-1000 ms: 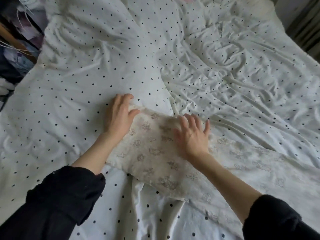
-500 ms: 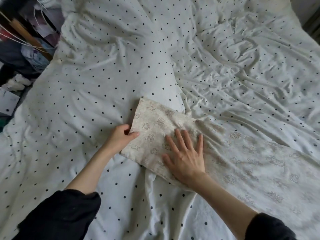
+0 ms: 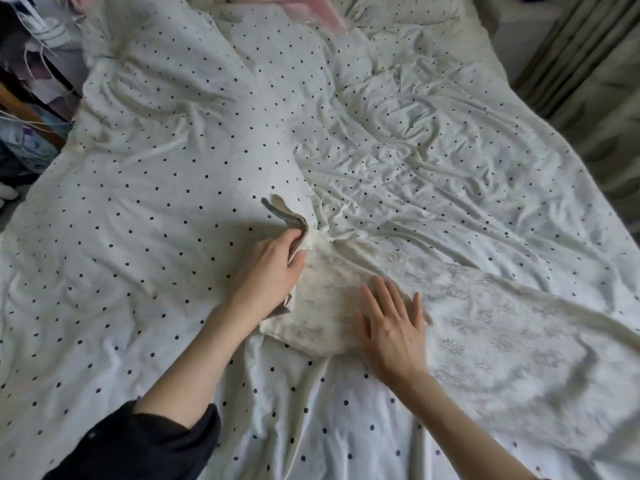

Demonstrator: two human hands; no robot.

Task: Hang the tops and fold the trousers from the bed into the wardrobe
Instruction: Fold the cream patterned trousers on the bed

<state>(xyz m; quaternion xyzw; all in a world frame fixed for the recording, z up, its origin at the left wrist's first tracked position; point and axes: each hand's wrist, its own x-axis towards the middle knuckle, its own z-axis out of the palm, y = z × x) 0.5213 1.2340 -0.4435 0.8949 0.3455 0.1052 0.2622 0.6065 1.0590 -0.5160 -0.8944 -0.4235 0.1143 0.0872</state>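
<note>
Cream trousers (image 3: 460,306) with a faint brown print lie stretched across the polka-dot bed cover (image 3: 156,209), running from the middle to the right edge. My left hand (image 3: 266,271) grips the trousers' left end and lifts it, so the hem stands up and curls over. Flat on the cloth just right of that lies my right hand (image 3: 391,327), fingers spread, pressing it down.
A pink garment (image 3: 311,8) lies at the head of the bed. Clutter with hangers and clothes (image 3: 31,98) stands off the bed's left side. Curtains (image 3: 595,81) hang at the right.
My left hand has taken hold of the trousers' end and raised it off the bed toward the right. My right hand stays pressed on the cloth.
</note>
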